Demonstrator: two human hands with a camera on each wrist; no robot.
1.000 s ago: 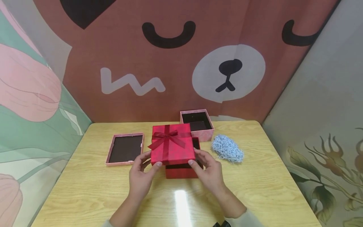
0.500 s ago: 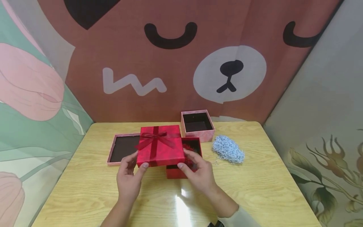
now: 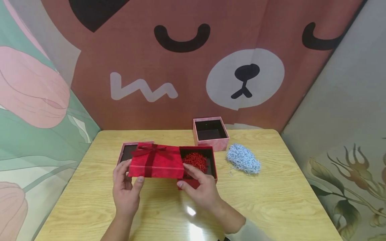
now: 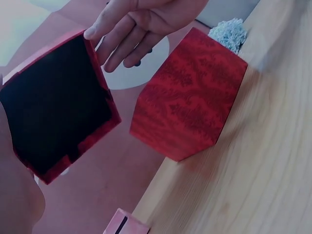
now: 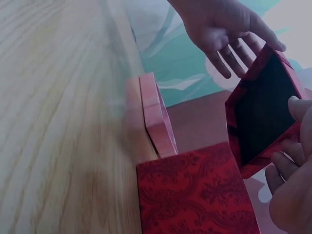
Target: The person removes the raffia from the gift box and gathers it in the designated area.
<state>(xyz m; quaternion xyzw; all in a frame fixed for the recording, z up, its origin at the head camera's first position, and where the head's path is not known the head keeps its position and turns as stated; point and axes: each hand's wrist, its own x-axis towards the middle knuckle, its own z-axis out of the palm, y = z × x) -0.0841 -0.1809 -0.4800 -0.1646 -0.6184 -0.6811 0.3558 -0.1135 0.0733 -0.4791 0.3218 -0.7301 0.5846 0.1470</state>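
- Right sleeve (image 3: 248, 231): pale, at the near edge of the head view; a dark item beside it is cut off and cannot be identified.
- Left hand (image 3: 125, 194): gripping the left end of the red lid, thumb at the near corner, fingers at the left side.
- Right hand (image 3: 201, 191): gripping the same lid at its right end, thumb at the near corner, index finger against the right side.
- Red lid (image 3: 167, 162): held between both hands above the table (image 3: 87, 204) — off its box and tilted. A dark red ribbon (image 3: 149, 165) and bow (image 3: 149, 150) dress the top; both wrist views show a dark inner face.
- Red box (image 4: 190, 92): upright on the table, mouth up, damask-patterned outside. In the head view the lid's right end and the right hand overlap it.
- Red shredded paper (image 3: 196, 160): a loose clump inside the red box; dark interior shows around it.
- Pink lid (image 3: 128, 151): on the table to the left, inner face up, largely hidden behind the red lid.
- Blue shredded paper (image 3: 242, 159): heaped on the table just right of the red box, a few strands loose.
- Pink box (image 3: 212, 145): behind the red box, upright, mouth up, dark inside.
- Backdrop (image 3: 187, 72): brown, with a printed animal face, beyond the table's far edge.
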